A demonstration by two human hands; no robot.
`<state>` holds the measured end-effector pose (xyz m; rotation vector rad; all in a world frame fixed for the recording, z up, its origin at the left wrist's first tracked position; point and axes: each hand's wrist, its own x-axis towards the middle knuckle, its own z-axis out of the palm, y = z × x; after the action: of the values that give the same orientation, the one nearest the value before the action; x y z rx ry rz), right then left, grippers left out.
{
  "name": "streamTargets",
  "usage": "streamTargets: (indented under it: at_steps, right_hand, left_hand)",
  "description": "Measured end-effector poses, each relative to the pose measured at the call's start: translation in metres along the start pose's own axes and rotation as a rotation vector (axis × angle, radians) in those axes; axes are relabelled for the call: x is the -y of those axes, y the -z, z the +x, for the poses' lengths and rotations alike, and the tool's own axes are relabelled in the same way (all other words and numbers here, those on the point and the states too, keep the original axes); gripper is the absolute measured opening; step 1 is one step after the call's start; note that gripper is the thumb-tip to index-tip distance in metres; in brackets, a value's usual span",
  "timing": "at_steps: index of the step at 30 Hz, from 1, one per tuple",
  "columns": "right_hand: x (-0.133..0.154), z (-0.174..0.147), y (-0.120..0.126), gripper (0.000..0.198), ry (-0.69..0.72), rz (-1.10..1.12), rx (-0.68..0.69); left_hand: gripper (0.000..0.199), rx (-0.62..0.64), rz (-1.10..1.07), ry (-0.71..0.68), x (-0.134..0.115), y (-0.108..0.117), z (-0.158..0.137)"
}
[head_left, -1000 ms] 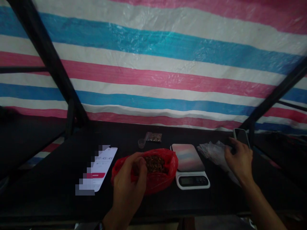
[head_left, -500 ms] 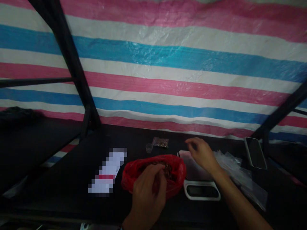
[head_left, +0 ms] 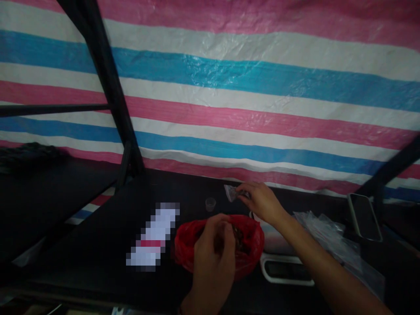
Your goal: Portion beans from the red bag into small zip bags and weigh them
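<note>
My right hand [head_left: 262, 202] pinches a small clear zip bag [head_left: 231, 193], raised at the back of the black table; its contents are mostly behind my fingers. Over the red plastic bag [head_left: 185, 240], my left hand [head_left: 215, 251] is closed, thumb and fingertips brought together. Whatever they may hold is hidden. Small brownish metallic-looking pieces [head_left: 239, 238] lie inside the open red bag. A small clear cup [head_left: 210, 204] stands just behind it. To the right, partly under my right forearm, sits a white scale [head_left: 267, 273] with a dark display.
Flat clear plastic bags [head_left: 328, 234] are piled right of the scale. A phone [head_left: 365, 217] lies at the far right. A blurred-out pale sheet [head_left: 154, 236] is on the left. Black frame bars [head_left: 111, 87] and a striped tarp [head_left: 246, 113] stand behind the table.
My right hand has moved left from above the scale and taken hold of the small zip bag, which lay on the table. My left hand stays over the red bag. The view has shifted slightly.
</note>
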<state>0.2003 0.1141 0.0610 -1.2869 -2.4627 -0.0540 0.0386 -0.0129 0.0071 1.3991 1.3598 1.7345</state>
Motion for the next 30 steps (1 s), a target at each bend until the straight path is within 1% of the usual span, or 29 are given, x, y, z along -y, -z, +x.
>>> streamTargets:
  at_steps: [2,4,6,8,10,12,14,16,17,20,22,24,27,30]
  right_hand:
    - [0.013,-0.027,0.014,0.018,0.137,0.070,-0.097]
    - [0.028,-0.053,0.021,0.019,0.191,0.109,-0.150]
    - [0.039,-0.073,0.021,0.020,0.203,0.116,-0.221]
    - [0.042,-0.084,0.017,0.019,0.196,0.136,-0.293]
    - [0.039,-0.091,0.012,0.020,0.185,0.179,-0.350]
    - [0.036,-0.094,0.009,0.022,0.172,0.234,-0.376]
    - [0.037,-0.096,0.009,0.027,0.136,0.291,-0.392]
    - [0.046,-0.098,0.011,0.032,0.081,0.364,-0.398]
    - [0.051,-0.098,0.011,0.030,0.050,0.404,-0.399]
    - [0.068,-0.095,0.010,0.015,-0.042,0.512,-0.376]
    - [0.074,-0.091,0.006,0.007,-0.098,0.551,-0.361]
    - [0.074,-0.087,0.002,0.006,-0.141,0.568,-0.357]
    - [0.068,-0.083,-0.002,0.013,-0.159,0.529,-0.356]
    - [0.064,-0.083,-0.004,0.014,-0.200,0.442,-0.428]
  left_hand:
    - [0.027,0.044,-0.139,0.155,0.001,-0.004,0.003]
    - [0.035,0.089,-0.266,0.246,0.002,-0.009,0.006]
    - [0.043,0.096,-0.361,0.315,0.005,-0.013,0.008]
    - [0.050,0.119,-0.417,0.375,0.008,-0.016,0.009]
    - [0.053,0.195,-0.449,0.418,0.010,-0.016,0.010]
    - [0.054,0.284,-0.470,0.441,0.009,-0.014,0.011]
    - [0.051,0.320,-0.478,0.427,0.006,-0.012,0.013]
    - [0.045,0.303,-0.478,0.375,0.003,-0.009,0.014]
    - [0.042,0.287,-0.481,0.348,0.002,-0.009,0.014]
    - [0.032,0.261,-0.479,0.302,0.002,-0.008,0.014]
    - [0.026,0.261,-0.449,0.286,0.003,-0.009,0.014]
    - [0.022,0.259,-0.390,0.262,0.005,-0.009,0.014]
    - [0.022,0.281,-0.266,0.221,0.006,-0.010,0.014]
    - [0.019,0.263,-0.092,0.124,0.006,-0.010,0.011]
